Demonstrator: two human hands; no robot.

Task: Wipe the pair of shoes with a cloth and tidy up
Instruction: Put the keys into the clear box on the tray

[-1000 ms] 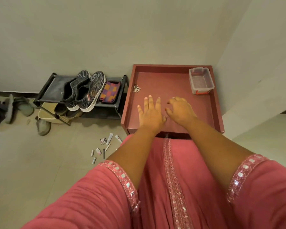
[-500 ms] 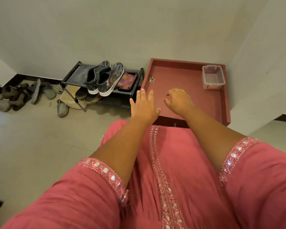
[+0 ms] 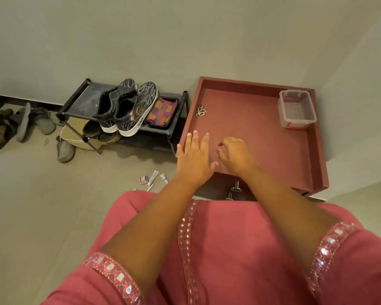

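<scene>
Soft, even indoor light with no glare; faint shadows under the rack (image 3: 128, 111). Slightly soft overall, with wide-angle bending at the edges.

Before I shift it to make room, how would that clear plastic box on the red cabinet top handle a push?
The clear plastic box looks empty and thin-walled, so probably light. Its flat base on the smooth cabinet top should slide rather than tip.

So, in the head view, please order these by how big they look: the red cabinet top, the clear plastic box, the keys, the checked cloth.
1. Red cabinet top
2. Clear plastic box
3. Checked cloth, nearly alike, uncertain
4. Keys
</scene>
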